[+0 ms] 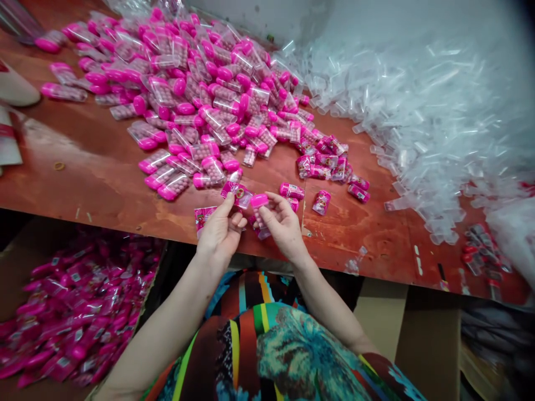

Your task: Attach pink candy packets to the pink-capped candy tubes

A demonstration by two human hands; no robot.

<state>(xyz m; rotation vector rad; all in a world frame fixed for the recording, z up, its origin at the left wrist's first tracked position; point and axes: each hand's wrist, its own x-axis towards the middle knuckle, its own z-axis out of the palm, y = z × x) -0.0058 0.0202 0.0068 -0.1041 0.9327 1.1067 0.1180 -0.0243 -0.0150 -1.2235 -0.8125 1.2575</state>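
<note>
My left hand (220, 227) pinches a pink printed label sleeve (237, 193) between thumb and fingers. Close beside it, my right hand (283, 224) grips a small clear candy container with a pink cap (259, 201), cap end up. The sleeve and the container are near each other; whether they touch is unclear. Under my left hand lies another flat printed sleeve (203, 216) at the table's front edge. Just beyond the right hand lie small pink printed sleeves (291, 191). A large heap of pink-capped containers with pale pink balls inside (209, 100) spreads behind both hands.
A pile of clear empty tubes (401, 106) covers the back right of the red-brown table (83, 150). More printed sleeves (328, 159) lie right of centre. Below left stands a box full of wrapped pink containers (79, 312). An open cardboard box (378, 314) sits below right.
</note>
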